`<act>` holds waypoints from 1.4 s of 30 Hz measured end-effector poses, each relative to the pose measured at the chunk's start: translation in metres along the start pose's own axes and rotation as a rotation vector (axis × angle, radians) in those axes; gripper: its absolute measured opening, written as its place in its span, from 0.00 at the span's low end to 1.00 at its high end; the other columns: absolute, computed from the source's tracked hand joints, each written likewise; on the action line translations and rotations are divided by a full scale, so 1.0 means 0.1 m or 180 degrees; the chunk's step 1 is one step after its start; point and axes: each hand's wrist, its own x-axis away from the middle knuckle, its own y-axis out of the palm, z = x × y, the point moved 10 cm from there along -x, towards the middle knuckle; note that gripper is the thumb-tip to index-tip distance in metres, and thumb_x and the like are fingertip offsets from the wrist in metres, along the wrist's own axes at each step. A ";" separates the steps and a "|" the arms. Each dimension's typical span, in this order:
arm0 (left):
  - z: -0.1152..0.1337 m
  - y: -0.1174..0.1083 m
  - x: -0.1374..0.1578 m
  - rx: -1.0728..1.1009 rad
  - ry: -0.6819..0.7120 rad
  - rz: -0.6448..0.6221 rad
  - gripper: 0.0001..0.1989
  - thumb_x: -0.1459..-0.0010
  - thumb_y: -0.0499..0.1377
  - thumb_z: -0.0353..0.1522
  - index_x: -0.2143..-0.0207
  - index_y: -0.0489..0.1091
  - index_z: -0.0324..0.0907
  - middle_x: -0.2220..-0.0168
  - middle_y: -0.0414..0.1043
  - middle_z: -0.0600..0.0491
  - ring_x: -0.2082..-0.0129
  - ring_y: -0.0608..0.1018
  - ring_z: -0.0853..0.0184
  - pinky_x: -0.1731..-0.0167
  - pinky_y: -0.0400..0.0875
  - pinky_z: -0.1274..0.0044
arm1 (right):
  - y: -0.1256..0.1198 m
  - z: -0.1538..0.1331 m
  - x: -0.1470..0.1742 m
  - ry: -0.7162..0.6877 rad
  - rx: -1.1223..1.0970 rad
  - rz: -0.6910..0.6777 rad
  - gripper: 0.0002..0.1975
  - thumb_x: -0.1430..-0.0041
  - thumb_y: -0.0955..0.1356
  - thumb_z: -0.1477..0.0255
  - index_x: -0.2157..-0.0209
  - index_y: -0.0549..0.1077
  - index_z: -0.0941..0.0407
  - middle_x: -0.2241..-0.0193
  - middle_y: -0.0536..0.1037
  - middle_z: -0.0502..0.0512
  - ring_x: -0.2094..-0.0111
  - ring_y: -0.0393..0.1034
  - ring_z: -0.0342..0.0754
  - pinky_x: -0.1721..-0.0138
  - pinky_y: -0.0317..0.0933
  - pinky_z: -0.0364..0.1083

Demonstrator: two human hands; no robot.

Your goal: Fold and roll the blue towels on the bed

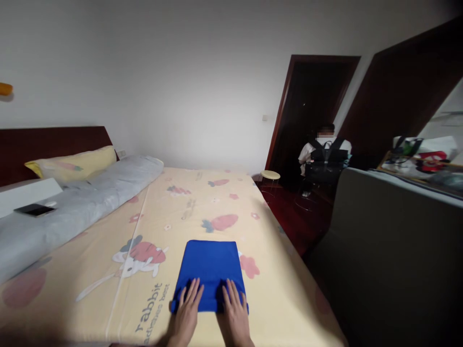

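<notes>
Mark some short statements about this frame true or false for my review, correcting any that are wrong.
1. The left hand and the right hand both touch a folded blue cloth. True.
2. A yellow pillow rests near the dark headboard. True.
3. The cloth lies on the pillow. False: it lies on the rabbit-print bedsheet.
4. A stool stands on the bed. False: the round stool stands on the floor.

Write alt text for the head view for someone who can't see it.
The left hand and right hand lie palms down on the near end of a flat blue cloth, on a yellow, carrot-patterned bedsheet. Grey bedding is at left; a person is by a dark door beyond.
</notes>
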 end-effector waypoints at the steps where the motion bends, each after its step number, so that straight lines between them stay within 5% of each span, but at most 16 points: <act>1: 0.07 0.03 -0.01 0.0202 0.0197 -0.0120 0.38 0.46 0.41 0.16 0.36 0.51 0.56 0.33 0.52 0.57 0.34 0.56 0.66 0.37 0.57 0.60 | 0.01 -0.07 0.00 -0.0146 -0.0024 -0.0015 0.22 0.36 0.60 0.72 0.42 0.65 0.49 0.39 0.65 0.56 0.39 0.60 0.55 0.43 0.55 0.58; 6: -0.11 -0.04 0.05 0.1079 0.0329 -0.0198 0.32 0.42 0.43 0.21 0.39 0.59 0.57 0.37 0.63 0.58 0.37 0.64 0.69 0.40 0.65 0.67 | -0.03 0.01 0.10 -0.0411 -0.0284 -0.0296 0.18 0.37 0.61 0.76 0.49 0.71 0.47 0.53 0.78 0.50 0.54 0.71 0.46 0.47 0.56 0.50; 15: -0.78 -0.34 0.29 0.0497 -0.0282 0.0521 0.16 0.40 0.51 0.30 0.55 0.74 0.52 0.47 0.74 0.53 0.45 0.72 0.61 0.46 0.69 0.64 | -0.15 0.71 0.40 0.0014 0.0113 -0.0335 0.23 0.39 0.63 0.69 0.44 0.65 0.36 0.45 0.72 0.52 0.47 0.66 0.55 0.51 0.58 0.55; 19: -0.79 -0.39 0.33 0.0375 -0.0252 0.0320 0.16 0.40 0.51 0.29 0.57 0.75 0.54 0.56 0.77 0.53 0.53 0.75 0.63 0.52 0.68 0.67 | -0.18 0.70 0.40 0.0035 0.0160 -0.0289 0.22 0.38 0.62 0.68 0.44 0.65 0.36 0.46 0.72 0.53 0.48 0.65 0.55 0.50 0.57 0.56; 26: -0.87 -0.32 0.45 0.0271 -0.0183 0.0034 0.30 0.50 0.50 0.21 0.48 0.70 0.56 0.49 0.74 0.57 0.46 0.70 0.64 0.46 0.61 0.68 | -0.27 0.62 0.25 -0.0095 -0.0243 -0.0445 0.23 0.41 0.63 0.74 0.45 0.67 0.44 0.56 0.77 0.51 0.56 0.68 0.49 0.53 0.57 0.51; 34: -0.79 -0.46 0.19 0.0488 -0.0261 -0.0264 0.20 0.48 0.50 0.22 0.60 0.74 0.51 0.59 0.76 0.56 0.53 0.73 0.65 0.51 0.61 0.69 | -0.43 0.64 0.08 0.0269 -0.0774 -0.0676 0.13 0.37 0.58 0.75 0.60 0.72 0.51 0.62 0.76 0.51 0.59 0.67 0.48 0.53 0.53 0.50; 42: -0.86 -0.44 0.09 0.0337 -0.0820 -0.0372 0.15 0.45 0.50 0.26 0.64 0.74 0.50 0.61 0.77 0.56 0.53 0.72 0.64 0.51 0.58 0.67 | -0.49 0.64 -0.03 0.0129 -0.0523 -0.0521 0.13 0.38 0.58 0.75 0.62 0.73 0.51 0.63 0.74 0.53 0.61 0.66 0.48 0.57 0.54 0.49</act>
